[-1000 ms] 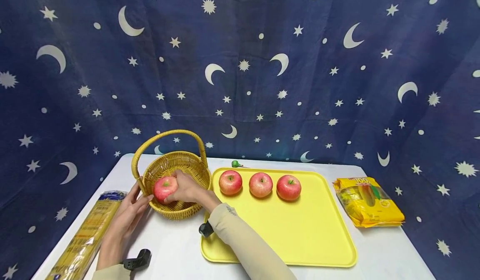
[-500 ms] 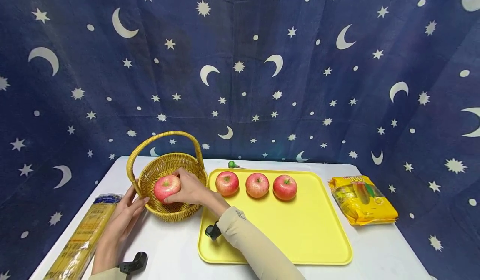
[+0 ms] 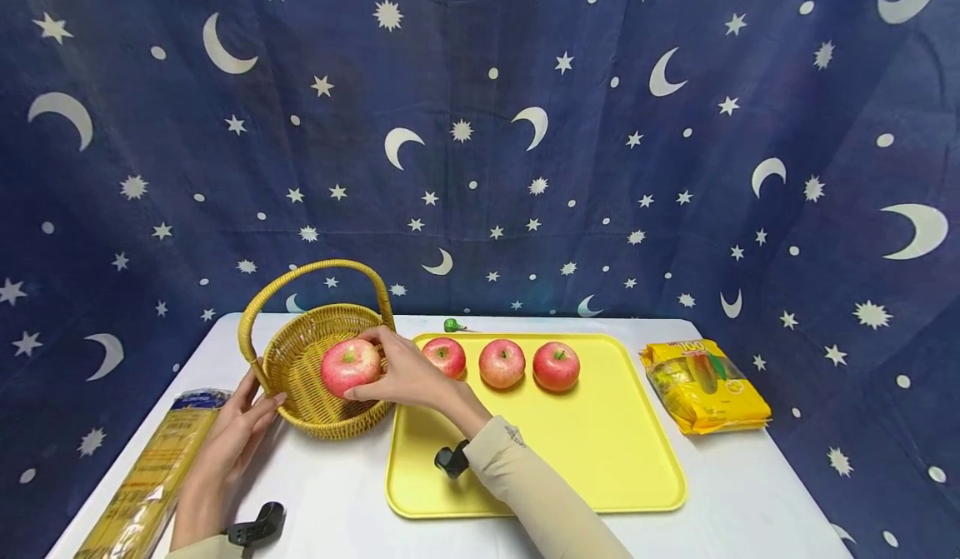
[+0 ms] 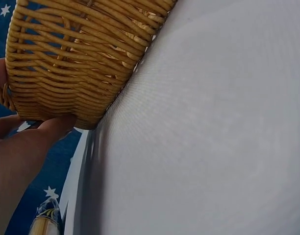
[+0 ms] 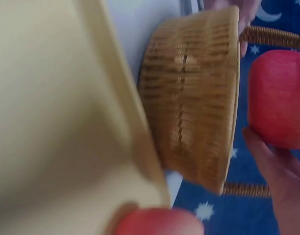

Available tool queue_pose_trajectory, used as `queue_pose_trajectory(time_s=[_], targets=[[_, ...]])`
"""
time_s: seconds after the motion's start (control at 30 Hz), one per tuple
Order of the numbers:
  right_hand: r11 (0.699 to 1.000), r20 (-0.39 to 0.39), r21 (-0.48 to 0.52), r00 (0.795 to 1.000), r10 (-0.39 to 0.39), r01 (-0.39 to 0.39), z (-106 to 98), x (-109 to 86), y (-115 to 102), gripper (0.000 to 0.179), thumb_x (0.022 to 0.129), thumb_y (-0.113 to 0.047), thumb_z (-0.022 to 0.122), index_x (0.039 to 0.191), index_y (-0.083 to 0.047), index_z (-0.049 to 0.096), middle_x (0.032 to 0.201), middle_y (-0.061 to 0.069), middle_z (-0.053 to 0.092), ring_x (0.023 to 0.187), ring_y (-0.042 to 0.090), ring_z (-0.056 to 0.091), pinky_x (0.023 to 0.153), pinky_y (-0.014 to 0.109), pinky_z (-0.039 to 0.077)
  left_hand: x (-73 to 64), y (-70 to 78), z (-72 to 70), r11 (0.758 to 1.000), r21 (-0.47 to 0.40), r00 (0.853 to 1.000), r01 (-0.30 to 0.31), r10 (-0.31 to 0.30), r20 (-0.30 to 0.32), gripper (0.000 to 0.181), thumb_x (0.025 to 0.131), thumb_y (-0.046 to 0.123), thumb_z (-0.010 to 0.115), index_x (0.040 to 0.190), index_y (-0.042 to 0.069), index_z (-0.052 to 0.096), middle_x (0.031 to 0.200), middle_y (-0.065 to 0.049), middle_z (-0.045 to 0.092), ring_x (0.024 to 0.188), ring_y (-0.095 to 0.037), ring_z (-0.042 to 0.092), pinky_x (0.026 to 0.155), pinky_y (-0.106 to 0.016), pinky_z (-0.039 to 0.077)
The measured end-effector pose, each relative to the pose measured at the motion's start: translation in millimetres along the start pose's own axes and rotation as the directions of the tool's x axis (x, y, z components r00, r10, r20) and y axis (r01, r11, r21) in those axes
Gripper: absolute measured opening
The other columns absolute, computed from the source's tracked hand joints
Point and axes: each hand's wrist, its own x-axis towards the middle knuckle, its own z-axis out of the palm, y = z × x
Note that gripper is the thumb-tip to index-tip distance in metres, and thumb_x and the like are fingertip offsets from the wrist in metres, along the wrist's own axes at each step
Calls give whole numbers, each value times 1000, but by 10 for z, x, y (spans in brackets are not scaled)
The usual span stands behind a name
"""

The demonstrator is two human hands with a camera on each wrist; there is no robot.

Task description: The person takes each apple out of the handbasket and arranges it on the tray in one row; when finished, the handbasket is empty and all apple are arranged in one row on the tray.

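Note:
A red apple [image 3: 350,366] is gripped by my right hand [image 3: 411,376], fingers curled around its far side and thumb at the near side. The right wrist view has this apple [image 5: 277,98] just above the rim of a wicker basket [image 5: 194,93]. My left hand [image 3: 228,438] holds the left side of the basket [image 3: 300,409], thumb over the rim and fingers along the outer wall. Its fingers [image 4: 57,128] touch the woven side in the left wrist view. The basket stands upright on the white table with its arched handle up.
A yellow tray [image 3: 555,459] lies right of the basket, bearing three apples [image 3: 502,364] in a row at its back. A yellow mango-printed package [image 3: 705,386] lies at the right. A long clear-wrapped packet [image 3: 153,471] lies left. Behind the tray is a small green-headed item [image 3: 452,325].
My right hand has lifted the apple from inside the basket up and to the right. The left hand stays at the basket's rim. The whole view has shifted slightly.

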Motion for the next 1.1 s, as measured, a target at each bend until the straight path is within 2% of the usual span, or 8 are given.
queue_pose_trajectory(time_s=[0.23,0.43,0.53,0.77,0.83,0.97,1.1], targets=[[988,-44,151,999,29,-22,-182,-200,179,76,78,-38,88,140,-18,50,129,-3,62,116,13,59,93,27,56,4,22,4,1000,-13,1000,-5,6,18,90,105,10,53,165,17,-14,171,-17,-19,156,-33,4,97,-1,39],[978,-81,210,996,28,-10,-307,-359,266,74,77,-32,90,138,-17,51,126,0,65,106,13,65,90,33,60,-4,27,0,1000,-10,1000,-2,2,11,90,105,10,53,164,16,-14,171,-17,-18,156,-31,6,97,-2,39],[977,-106,212,993,42,-18,-366,-435,319,73,76,-34,91,137,-18,52,126,-2,64,106,13,65,91,29,58,-15,22,-5,1000,-2,1000,0,0,11,90,105,9,53,165,16,-14,171,-17,-17,156,-32,7,97,-1,39],[976,-153,207,983,97,-65,-556,-630,443,73,75,-35,91,137,-19,54,128,-2,63,108,17,65,94,36,58,-16,10,6,1000,3,1000,20,-20,2,90,106,10,53,165,19,-14,171,-15,-18,157,-34,5,96,-1,40],[978,-164,200,981,100,-66,-613,-688,489,73,76,-34,91,137,-18,53,128,-1,64,106,20,65,91,36,59,-20,10,8,1000,6,1000,25,-25,1,90,106,11,54,165,19,-14,171,-15,-18,157,-33,6,96,-1,40],[985,-208,163,973,96,-63,-741,-812,596,72,75,-31,92,135,-18,55,128,0,65,102,20,65,90,35,58,-28,8,1,1000,13,1000,22,-22,3,91,106,12,54,165,20,-14,171,-14,-19,156,-27,9,96,-1,39],[981,-242,172,962,127,-86,-881,-954,710,71,74,-28,93,134,-18,55,130,2,64,108,19,67,98,39,56,-28,7,-7,999,32,1000,9,-10,6,90,106,13,54,165,20,-13,171,-15,-17,154,-19,16,97,-1,39]])
